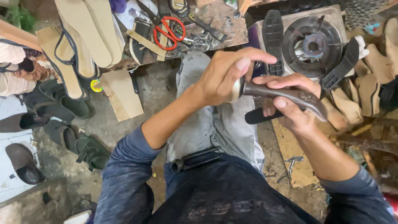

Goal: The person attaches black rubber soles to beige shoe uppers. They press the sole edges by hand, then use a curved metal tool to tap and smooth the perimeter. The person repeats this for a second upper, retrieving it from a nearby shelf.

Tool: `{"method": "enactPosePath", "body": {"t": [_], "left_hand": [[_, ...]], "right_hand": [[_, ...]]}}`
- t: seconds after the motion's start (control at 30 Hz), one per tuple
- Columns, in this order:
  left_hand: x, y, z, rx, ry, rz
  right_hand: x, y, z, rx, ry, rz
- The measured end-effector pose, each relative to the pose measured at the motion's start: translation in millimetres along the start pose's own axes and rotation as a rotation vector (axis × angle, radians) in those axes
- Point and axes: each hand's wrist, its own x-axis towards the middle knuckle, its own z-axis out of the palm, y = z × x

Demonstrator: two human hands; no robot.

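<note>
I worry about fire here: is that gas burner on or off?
Off, as far as it shows: the gas burner has no visible flame, and black shoe soles lean on its stove.

left hand (224,79): fingers curled, gripping | right hand (290,103): fingers clasped, gripping

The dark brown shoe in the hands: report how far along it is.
Done: the dark brown leather shoe upper looks shaped and closed. In hand: the right hand grips it, the left hand presses at its pale rounded end. Left: no outsole shows on it; black rubber soles lie on the gas burner, tan insoles on the bench.
</note>
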Motion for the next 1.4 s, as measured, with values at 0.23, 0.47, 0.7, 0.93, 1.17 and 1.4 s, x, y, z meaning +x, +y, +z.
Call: {"method": "enactPosePath", "body": {"t": [0.23, 0.47, 0.7, 0.93, 1.17, 1.4], "left_hand": [[-10, -9, 25, -0.178, 0.182, -0.333], [-28, 4, 44, 0.04, 0.127, -0.295], [-37, 15, 43, 0.154, 0.087, -0.209], [-46, 19, 47, 0.201, 0.059, -0.183], [-52, 21, 49, 0.193, 0.071, -0.13], [-64, 18, 59, 0.279, 0.084, -0.02]], "right_hand": [[-50, 23, 59, 0.308, 0.372, -0.02], [-74, -26, 50, -0.227, 0.253, 0.2], [-55, -31, 62, 0.224, 0.309, 0.268], [-63, -43, 68, 0.012, 0.31, 0.32], [-40, -54, 84, 0.182, 0.403, 0.416], [-22, -55, 2, -0.761, -0.299, 0.427]]}}
